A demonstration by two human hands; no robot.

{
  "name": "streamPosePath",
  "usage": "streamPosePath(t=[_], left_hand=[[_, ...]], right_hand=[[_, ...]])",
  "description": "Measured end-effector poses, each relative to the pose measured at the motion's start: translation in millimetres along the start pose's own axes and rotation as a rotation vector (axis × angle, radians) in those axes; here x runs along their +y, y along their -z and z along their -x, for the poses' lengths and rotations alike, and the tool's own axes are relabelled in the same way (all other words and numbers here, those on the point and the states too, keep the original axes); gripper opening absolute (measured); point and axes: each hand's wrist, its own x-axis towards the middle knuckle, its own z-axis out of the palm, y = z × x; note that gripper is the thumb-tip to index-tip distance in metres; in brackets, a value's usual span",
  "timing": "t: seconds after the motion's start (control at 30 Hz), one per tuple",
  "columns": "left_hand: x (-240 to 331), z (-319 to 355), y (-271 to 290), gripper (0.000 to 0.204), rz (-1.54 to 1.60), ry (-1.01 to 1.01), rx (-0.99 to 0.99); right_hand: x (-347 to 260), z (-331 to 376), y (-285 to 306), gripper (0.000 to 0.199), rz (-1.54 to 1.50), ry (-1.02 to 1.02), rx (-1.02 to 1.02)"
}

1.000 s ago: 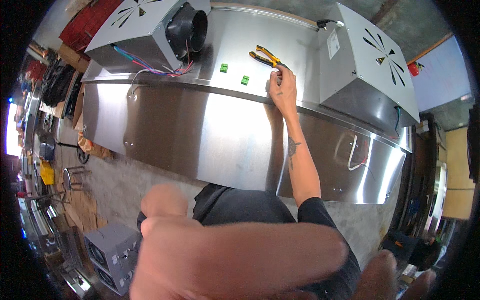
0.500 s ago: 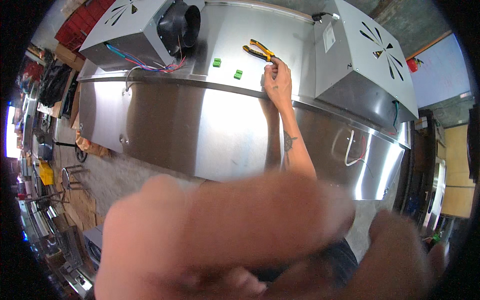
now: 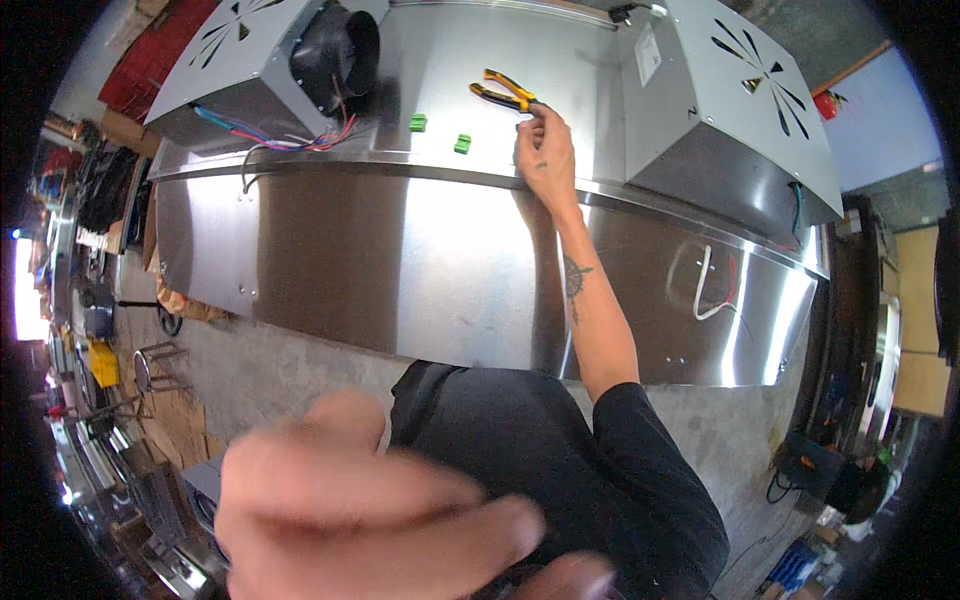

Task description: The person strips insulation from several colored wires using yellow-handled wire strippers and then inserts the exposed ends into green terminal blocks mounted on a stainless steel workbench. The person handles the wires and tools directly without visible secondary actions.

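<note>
The fingers [image 3: 549, 119] of the right hand [image 3: 549, 163] were curled together at the head end of the yellow-and-black pliers [image 3: 509, 93], whose handles lay splayed toward the left; I could not tell whether the hand gripped the tool or only touched it; the pliers lay on a metal surface [image 3: 430, 60], near two green blocks [image 3: 463, 144] and between two grey boxes [image 3: 665, 110]; the left hand [image 3: 335, 500] was blurred close to the camera, its fingers partly bent; whether it held anything I could not tell.
</note>
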Motion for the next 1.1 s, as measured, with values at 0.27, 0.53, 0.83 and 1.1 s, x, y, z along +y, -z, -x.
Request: streamPosePath(t=[0.27, 0.53, 0.83, 1.1], left_hand=[[15, 16, 10, 0.015, -0.402, -0.026, 0.002], [-9, 67, 25, 0.023, -0.341, -0.186, -0.026], [-236, 150, 68, 0.020, -0.569, 0.557, 0.339], [-427, 196, 106, 0.038, -1.010, 0.250, -0.069]], right_hand=[[-8, 1, 11, 0.034, 0.024, 0.045, -0.042], [-4, -39, -5, 0.040, 0.401, 0.354, -0.078], [21, -105, -26, 0.058, 0.700, 0.276, -0.485], [-78, -111, -29, 0.068, 0.678, 0.379, -0.100]])
